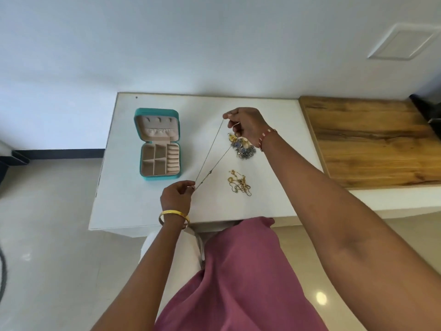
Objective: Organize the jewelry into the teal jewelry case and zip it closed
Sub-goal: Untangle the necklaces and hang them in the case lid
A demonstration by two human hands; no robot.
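Necklace (210, 161) taut, long axis diagonal, near-left hand (176, 195) to far-right hand (248, 126).

No readable text, label, brand, number or sign shows on anything in the head view.

A home room is suggested by a white table (148, 211), a wooden top (372, 139), tiled floor (47, 259) and plain walls (191, 44).
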